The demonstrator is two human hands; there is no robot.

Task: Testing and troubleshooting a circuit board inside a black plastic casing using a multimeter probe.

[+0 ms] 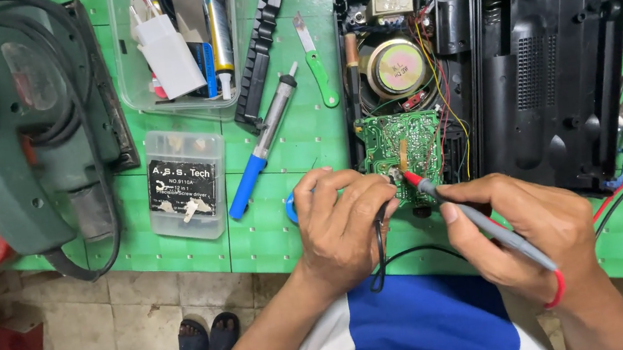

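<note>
Hands (444, 222) with probes (475, 220) on, seemingly, circuit board (401, 146)

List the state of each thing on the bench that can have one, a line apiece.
Radio case: opened, circuit board exposed.
Back cover: off, lying inside up beside the case.
Red probe: held in right hand, tip on circuit board.
Left hand: holding a black lead at the board.
Clear parts box: lid shut.
Clear bin: open, filled.

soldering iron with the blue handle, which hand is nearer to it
Left. The left hand sits just right of the soldering iron handle's end; the right hand, holding the red probe, is farther right.
</note>
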